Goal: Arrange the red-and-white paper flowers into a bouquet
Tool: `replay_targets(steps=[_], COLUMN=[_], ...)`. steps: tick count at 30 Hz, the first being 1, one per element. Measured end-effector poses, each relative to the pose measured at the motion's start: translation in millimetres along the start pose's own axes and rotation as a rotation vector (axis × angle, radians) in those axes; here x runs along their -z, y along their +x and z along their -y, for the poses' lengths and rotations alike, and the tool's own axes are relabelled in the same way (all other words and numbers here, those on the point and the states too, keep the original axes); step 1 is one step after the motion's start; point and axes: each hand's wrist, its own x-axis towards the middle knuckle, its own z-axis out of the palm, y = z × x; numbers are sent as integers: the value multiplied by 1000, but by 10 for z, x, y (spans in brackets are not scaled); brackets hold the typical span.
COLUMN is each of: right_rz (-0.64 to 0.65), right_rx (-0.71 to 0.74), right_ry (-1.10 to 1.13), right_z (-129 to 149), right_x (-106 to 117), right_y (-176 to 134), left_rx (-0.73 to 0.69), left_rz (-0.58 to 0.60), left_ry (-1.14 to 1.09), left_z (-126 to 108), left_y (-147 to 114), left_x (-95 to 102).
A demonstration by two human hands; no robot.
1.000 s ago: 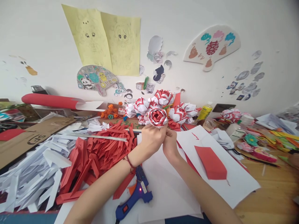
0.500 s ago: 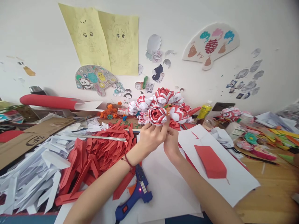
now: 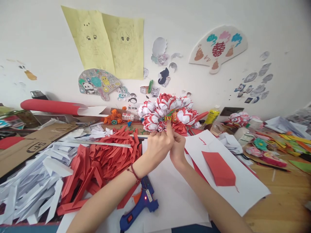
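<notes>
A bunch of red-and-white folded paper flowers is held up in front of the wall, above the back of the table. My left hand grips it from below, one finger pointing up against the flower bases. My right hand is pressed against the left one and holds the same bunch from the right. The stems are hidden behind my fingers. A blue glue gun with a lit red lamp lies on white paper under my left forearm.
A heap of red folded strips and a heap of white strips lie to the left, with a thin metal rod across them. A red paper piece lies on white paper to the right. Craft clutter and a yellow glue bottle fill the right.
The flower bunch has tipped away from me: the single flower that faced me now shows its side and underside. My left finger has stretched up against the bases. Both hands stay in place.
</notes>
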Motion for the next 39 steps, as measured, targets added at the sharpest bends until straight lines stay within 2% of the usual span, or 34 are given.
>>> replay_targets(steps=[10, 12, 18, 20, 28, 33, 36, 39], right_rz=[46, 56, 20, 16, 55, 57, 40, -1], right_rx=[18, 3, -43, -67, -115, -106, -128, -167], right_ry=[-48, -36, 104, 159, 256, 256, 211, 212], right_z=[-24, -21, 46, 68, 107, 83, 80, 113], right_x=[-1, 0, 16, 22, 22, 9, -22, -61], right_y=[4, 4, 36, 54, 88, 60, 44, 35], left_rx=[-64, -73, -132, -110, 103, 208, 215, 221], left_rz=[178, 137, -146, -179, -207, -67, -46, -85], left_ry=[-80, -70, -30, -41, -136, -225, -265, -332], left_z=[17, 22, 42, 54, 73, 42, 32, 26], left_y=[17, 14, 7, 21, 58, 23, 10, 12], left_x=[36, 26, -12, -20, -113, -146, -153, -144])
